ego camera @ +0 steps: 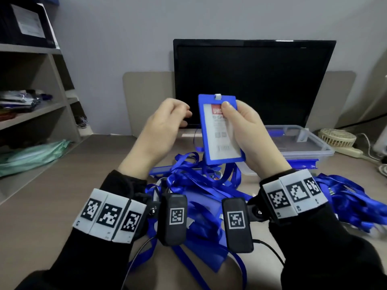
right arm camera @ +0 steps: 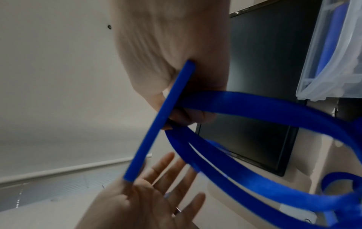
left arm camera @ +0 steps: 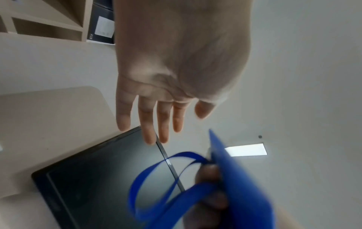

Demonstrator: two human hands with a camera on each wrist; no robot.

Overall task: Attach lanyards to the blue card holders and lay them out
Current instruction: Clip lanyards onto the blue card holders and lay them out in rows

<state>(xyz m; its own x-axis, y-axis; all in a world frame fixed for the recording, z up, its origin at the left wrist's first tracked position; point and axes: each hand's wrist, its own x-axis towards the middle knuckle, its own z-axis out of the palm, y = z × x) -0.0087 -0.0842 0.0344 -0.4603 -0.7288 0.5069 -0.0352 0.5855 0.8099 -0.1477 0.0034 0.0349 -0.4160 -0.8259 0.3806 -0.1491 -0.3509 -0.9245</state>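
Observation:
My right hand [ego camera: 240, 126] holds a blue card holder [ego camera: 219, 130] upright above the desk, thumb on its front near the white top slot. In the right wrist view the same hand [right arm camera: 172, 62] grips the holder's edge [right arm camera: 158, 124] together with a blue lanyard ribbon [right arm camera: 264, 108] that loops behind it. Whether the lanyard is clipped on is hidden. My left hand [ego camera: 167, 120] hovers just left of the holder, holding nothing. Its fingers [left arm camera: 162, 120] are straight and spread, and the holder [left arm camera: 240, 186] shows below them.
A tangled pile of blue lanyards [ego camera: 199, 178] lies under my hands, with more lanyards [ego camera: 345, 195] at the right. A clear plastic box [ego camera: 303, 143] and a dark monitor [ego camera: 251, 80] stand behind. Shelves [ego camera: 31, 114] line the left; a small fan [ego camera: 337, 139] sits far right.

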